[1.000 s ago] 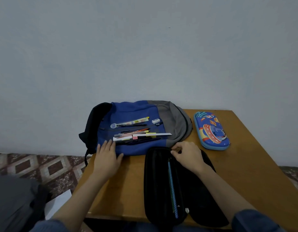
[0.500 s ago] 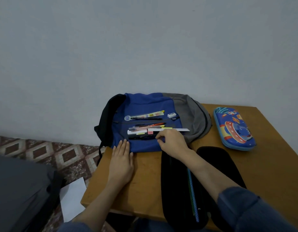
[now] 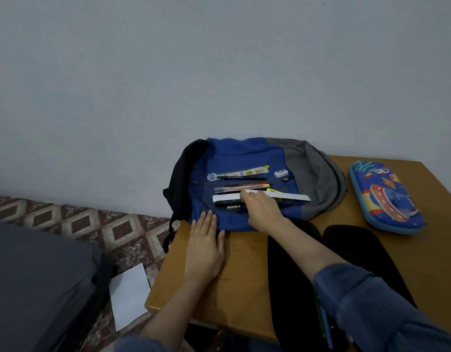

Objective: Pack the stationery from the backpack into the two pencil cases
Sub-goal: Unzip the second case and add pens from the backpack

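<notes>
A blue and grey backpack (image 3: 244,153) lies flat at the table's far left. Several pens (image 3: 244,187), a patterned ruler (image 3: 244,173), a white eraser (image 3: 281,173) and a white ruler (image 3: 292,197) lie on it. My right hand (image 3: 262,212) reaches over this pile, its fingers curled onto the middle of the white ruler. My left hand (image 3: 205,250) lies flat on the table, fingertips on the backpack's near edge. An open black pencil case (image 3: 358,250) sits under my right forearm with a blue-green pencil (image 3: 323,318) inside. A shut blue cartoon pencil case (image 3: 389,196) lies at the right.
The wooden table (image 3: 244,288) stands against a plain wall. Its left edge drops to a patterned floor, where a white sheet of paper (image 3: 129,298) lies. A dark grey bulk (image 3: 36,288) fills the lower left.
My right hand left the black case's far edge and moved up and left onto the stationery, settling on the white ruler. The view swung left. My left hand stayed flat.
</notes>
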